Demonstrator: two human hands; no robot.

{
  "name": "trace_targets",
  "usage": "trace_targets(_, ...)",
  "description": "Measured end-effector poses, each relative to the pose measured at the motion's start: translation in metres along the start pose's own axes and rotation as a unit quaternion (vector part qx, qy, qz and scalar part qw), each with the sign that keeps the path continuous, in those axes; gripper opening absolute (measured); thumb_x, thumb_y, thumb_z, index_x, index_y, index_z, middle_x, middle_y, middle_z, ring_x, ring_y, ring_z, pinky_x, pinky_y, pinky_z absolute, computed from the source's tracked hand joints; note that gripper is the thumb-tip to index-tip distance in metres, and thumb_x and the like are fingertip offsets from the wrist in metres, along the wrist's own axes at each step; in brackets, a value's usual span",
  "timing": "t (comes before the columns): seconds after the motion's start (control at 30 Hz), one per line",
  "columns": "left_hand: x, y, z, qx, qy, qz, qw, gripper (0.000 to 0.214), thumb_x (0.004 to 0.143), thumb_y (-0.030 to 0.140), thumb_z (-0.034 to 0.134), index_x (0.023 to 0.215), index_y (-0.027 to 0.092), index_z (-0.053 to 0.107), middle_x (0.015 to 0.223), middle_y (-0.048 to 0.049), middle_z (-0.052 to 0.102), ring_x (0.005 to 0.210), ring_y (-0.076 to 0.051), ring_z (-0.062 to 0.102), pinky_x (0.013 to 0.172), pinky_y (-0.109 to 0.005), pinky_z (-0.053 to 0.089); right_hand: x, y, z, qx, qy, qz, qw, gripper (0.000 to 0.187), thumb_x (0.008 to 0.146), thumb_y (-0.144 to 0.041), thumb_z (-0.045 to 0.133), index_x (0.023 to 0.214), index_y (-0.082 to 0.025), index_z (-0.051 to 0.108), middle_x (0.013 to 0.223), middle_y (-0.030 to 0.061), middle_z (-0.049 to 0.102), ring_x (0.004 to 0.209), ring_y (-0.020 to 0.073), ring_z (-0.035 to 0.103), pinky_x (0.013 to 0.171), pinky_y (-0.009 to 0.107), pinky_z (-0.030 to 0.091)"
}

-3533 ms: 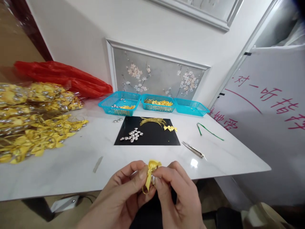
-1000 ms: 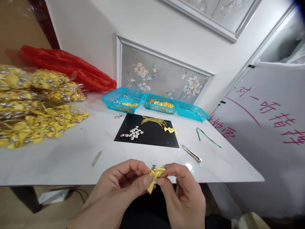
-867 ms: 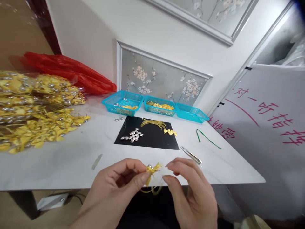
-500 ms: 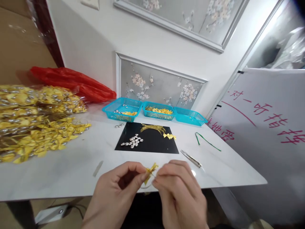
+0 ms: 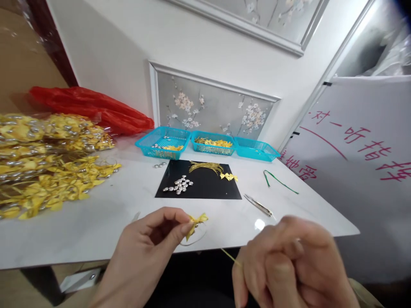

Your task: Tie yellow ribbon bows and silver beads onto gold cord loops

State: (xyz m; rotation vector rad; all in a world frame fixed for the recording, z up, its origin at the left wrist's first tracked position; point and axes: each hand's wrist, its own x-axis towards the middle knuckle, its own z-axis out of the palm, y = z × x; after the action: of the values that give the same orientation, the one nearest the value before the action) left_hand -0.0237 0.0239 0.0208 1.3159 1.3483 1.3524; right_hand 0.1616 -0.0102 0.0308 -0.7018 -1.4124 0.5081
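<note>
My left hand (image 5: 150,244) pinches a small yellow ribbon bow (image 5: 196,221) just above the near table edge. A thin gold cord (image 5: 228,255) runs from the bow down to my right hand (image 5: 289,265), which is closed on the cord's end and blurred, low at the right. On the black mat (image 5: 205,190) lie a cluster of silver beads (image 5: 178,184), a bundle of gold cords (image 5: 206,166) and another yellow bow (image 5: 228,176).
A large heap of finished yellow bows (image 5: 48,171) covers the table's left, with a red plastic bag (image 5: 93,109) behind. Three blue baskets (image 5: 205,143) line the wall. Tweezers (image 5: 258,205) and a green wire (image 5: 279,181) lie right of the mat. A whiteboard (image 5: 359,162) leans at right.
My right hand has pulled away from the bow, down and to the right, drawing the gold cord out. The left hand keeps its pinch on the bow.
</note>
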Motion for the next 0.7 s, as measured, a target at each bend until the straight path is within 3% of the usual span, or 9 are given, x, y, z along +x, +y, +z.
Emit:
trace_targets(0.07, -0.001, -0.001, -0.004, 0.003, -0.025, -0.012, 1.0, 0.012, 0.072, 0.033, 0.084, 0.071, 0.025, 0.077, 0.069, 0.0005, 0.073, 0.065, -0.015, 0.065, 0.058, -0.016, 0.052, 0.001, 0.005, 0.001, 0.004, -0.001, 0.047, 0.999, 0.015, 0.108, -0.021, 0.042, 0.101, -0.031, 0.052, 0.061, -0.0094, 0.054, 0.041, 0.0073, 0.05, 0.041, 0.017, 0.046)
trace_targets(0.2, -0.005, -0.005, -0.009, 0.008, -0.049, -0.017, 0.999, 0.015, 0.074, 0.039, 0.083, 0.077, 0.026, 0.075, 0.074, 0.002, 0.075, 0.068, -0.014, 0.065, 0.06, -0.014, 0.052, 0.012, 0.019, -0.002, -0.064, -0.163, 0.147, 0.974, 0.011, 0.102, -0.026, 0.053, 0.105, -0.025, 0.063, 0.069, -0.0047, 0.056, 0.06, 0.0101, 0.055, 0.053, 0.02, 0.044)
trace_targets(0.3, -0.008, -0.008, -0.008, 0.01, -0.059, -0.002, 0.998, 0.015, 0.076, 0.041, 0.081, 0.081, 0.029, 0.074, 0.079, 0.0033, 0.076, 0.07, -0.015, 0.069, 0.061, -0.016, 0.056, 0.019, 0.021, -0.002, -0.094, -0.223, 0.175, 0.954, 0.006, 0.094, -0.026, 0.062, 0.098, -0.022, 0.063, 0.077, -0.0028, 0.059, 0.068, 0.011, 0.055, 0.061, 0.022, 0.044)
trace_targets(0.43, -0.01, -0.01, -0.007, 0.083, -0.032, 0.083, 0.993, 0.006, 0.078, 0.034, 0.078, 0.082, 0.031, 0.074, 0.092, 0.0019, 0.077, 0.086, -0.019, 0.072, 0.074, -0.021, 0.06, 0.024, 0.017, 0.003, -0.131, -0.239, 0.126, 0.954, 0.02, 0.097, -0.019, 0.054, 0.077, -0.019, 0.054, 0.073, -0.0039, 0.055, 0.065, 0.0088, 0.048, 0.06, 0.021, 0.037)
trace_targets(0.53, -0.013, -0.012, -0.008, 0.124, -0.025, 0.136, 0.983, 0.007, 0.081, 0.031, 0.075, 0.088, 0.032, 0.075, 0.107, 0.0002, 0.075, 0.103, -0.022, 0.071, 0.087, -0.025, 0.059, 0.026, 0.017, 0.003, -0.124, -0.247, 0.154, 0.949, 0.025, 0.1, -0.023, 0.051, 0.075, -0.02, 0.051, 0.067, -0.0056, 0.049, 0.06, 0.0083, 0.043, 0.054, 0.022, 0.032)
trace_targets(0.63, -0.015, -0.014, -0.01, 0.103, -0.021, 0.123, 0.987, 0.018, 0.084, 0.035, 0.072, 0.102, 0.037, 0.073, 0.12, 0.0019, 0.071, 0.11, -0.022, 0.069, 0.09, -0.024, 0.059, 0.026, 0.019, 0.001, -0.108, -0.244, 0.181, 0.947, 0.028, 0.101, -0.027, 0.051, 0.074, -0.02, 0.051, 0.065, -0.0058, 0.046, 0.058, 0.0085, 0.04, 0.05, 0.022, 0.029)
trace_targets(0.7, -0.015, -0.012, -0.009, 0.088, -0.021, 0.092, 0.992, 0.02, 0.084, 0.039, 0.073, 0.104, 0.038, 0.072, 0.114, 0.0033, 0.073, 0.103, -0.019, 0.071, 0.085, -0.019, 0.059, 0.025, 0.02, 0.002, -0.099, -0.242, 0.187, 0.947, 0.027, 0.101, -0.028, 0.051, 0.074, -0.02, 0.053, 0.066, -0.0056, 0.048, 0.059, 0.0086, 0.04, 0.049, 0.022, 0.029)
